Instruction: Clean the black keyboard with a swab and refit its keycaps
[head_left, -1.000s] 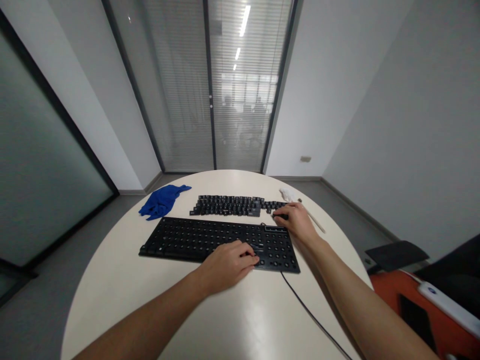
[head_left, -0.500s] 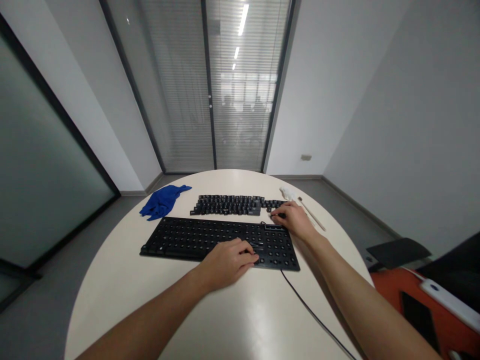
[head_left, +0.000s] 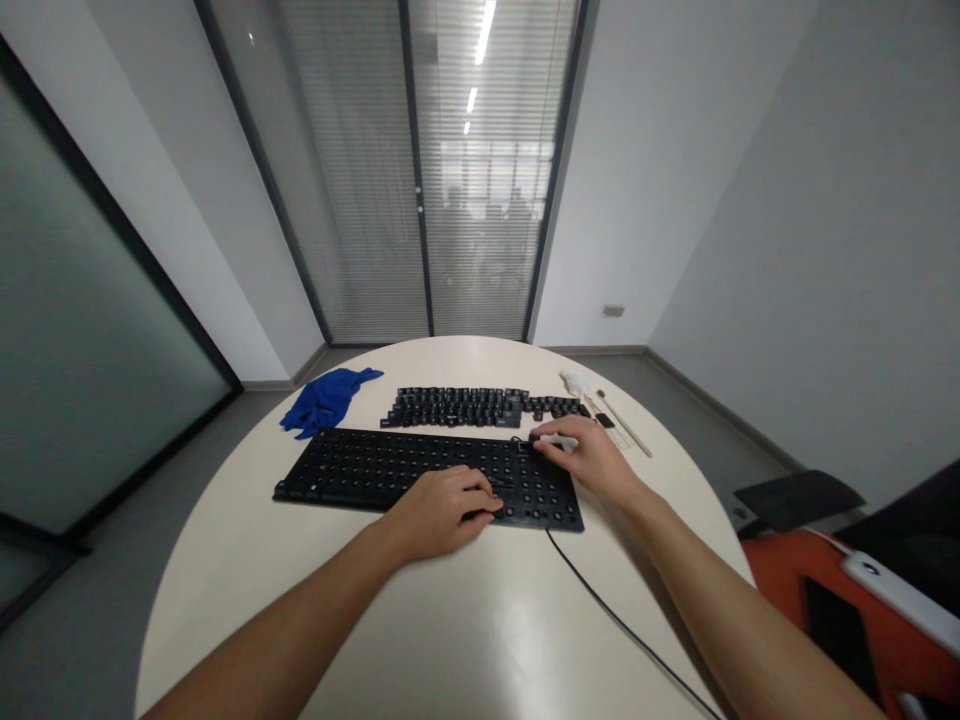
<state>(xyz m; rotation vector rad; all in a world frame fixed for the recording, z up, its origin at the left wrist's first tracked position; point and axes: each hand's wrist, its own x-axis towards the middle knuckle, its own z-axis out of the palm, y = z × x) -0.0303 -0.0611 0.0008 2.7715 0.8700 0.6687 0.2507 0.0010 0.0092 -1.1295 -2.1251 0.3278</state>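
Observation:
A black keyboard (head_left: 405, 475) with its keycaps off lies across the table, bare key posts showing. My left hand (head_left: 444, 512) is on its front edge, fingers curled over the top, holding it. Over the keyboard's upper right corner, my right hand (head_left: 589, 455) pinches a small, slim whitish piece (head_left: 559, 441) whose kind I cannot make out. Behind the keyboard, the removed black keycaps (head_left: 454, 408) stand in rows, and a smaller group of keycaps (head_left: 553, 406) sits to their right.
A blue cloth (head_left: 326, 400) lies crumpled at the left. Beyond my right hand are a white crumpled tissue (head_left: 576, 384), a thin brush (head_left: 626, 424) and cotton swabs (head_left: 616, 428). The keyboard's cable (head_left: 622, 620) runs off the front right of the round table (head_left: 450, 640).
The keyboard has slid a little left, my left hand moving with it. My right hand has shifted from beside the small keycap group to the keyboard's corner; a whitish piece now shows in its fingers.

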